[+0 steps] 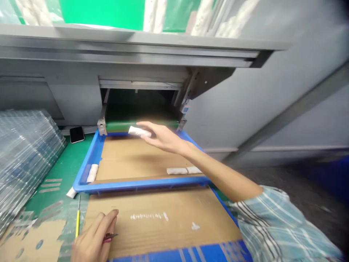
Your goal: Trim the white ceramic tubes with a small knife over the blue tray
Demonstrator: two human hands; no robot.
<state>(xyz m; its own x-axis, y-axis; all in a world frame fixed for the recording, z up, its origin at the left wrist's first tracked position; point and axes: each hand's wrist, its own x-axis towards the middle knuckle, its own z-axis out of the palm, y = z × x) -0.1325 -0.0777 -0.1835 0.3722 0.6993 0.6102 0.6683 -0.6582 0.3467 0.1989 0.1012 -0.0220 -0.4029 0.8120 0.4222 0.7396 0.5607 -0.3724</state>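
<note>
My right hand (166,139) reaches over the blue tray (109,187) near the conveyor end. A short white roll (136,131) is pinched between its thumb and fingers. My left hand (94,238) is closed low on the left, above the cardboard, around a small tool (109,237) with a dark pointed tip and a reddish part. The palm hides the rest of that tool. Inside the tray, one white roll (92,173) lies at the left wall. Other white rolls (178,170) lie end to end at the front right, partly behind my right forearm.
A green conveyor belt (141,126) ends at the tray's far side. Clear plastic trays (24,153) are stacked left, beside a phone (77,134). A yellow-handled screwdriver (77,220) lies near my left hand. A metal ledge (136,45) runs overhead.
</note>
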